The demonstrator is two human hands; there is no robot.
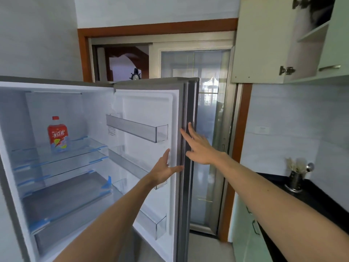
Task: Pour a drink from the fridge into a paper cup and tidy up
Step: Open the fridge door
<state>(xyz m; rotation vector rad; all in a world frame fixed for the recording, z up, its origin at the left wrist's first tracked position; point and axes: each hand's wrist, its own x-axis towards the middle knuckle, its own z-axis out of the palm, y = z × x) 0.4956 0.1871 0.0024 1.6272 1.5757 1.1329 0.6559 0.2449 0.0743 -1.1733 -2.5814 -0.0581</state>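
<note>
Inside the open fridge (11, 140), a single drink bottle (58, 136) stands upright on the upper glass shelf (88, 148), toward the back left. It has a red cap and a red label, and nothing else sits on that shelf. A second glass shelf (56, 173) lies just below it, and under that is a grey drawer cover (64, 195).

The fridge door (147, 104) is swung wide to the right, its white inner face turned toward the person. Clear door bins (137, 129) run across it, the upper ones showing nothing in them.

Both hands are on that door and hold nothing. The left hand (164, 172) is spread flat against the inner face by the white seal, fingers straight and thumb stretched toward the door's edge. The right hand (200, 148) reaches to the grey outer edge with fingers straight and slightly fanned, the fingertips lying along the edge. I cannot tell how firmly they press.

Behind the door is a sliding glass door (209, 76) in a brown wooden frame. To the right a black tabletop (313, 199) carries a metal utensil holder (295, 181) with a ladle and chopsticks in it. Pale green cabinets (245, 235) sit beneath the tabletop, and an open wall cupboard (264, 44) hangs above it.
</note>
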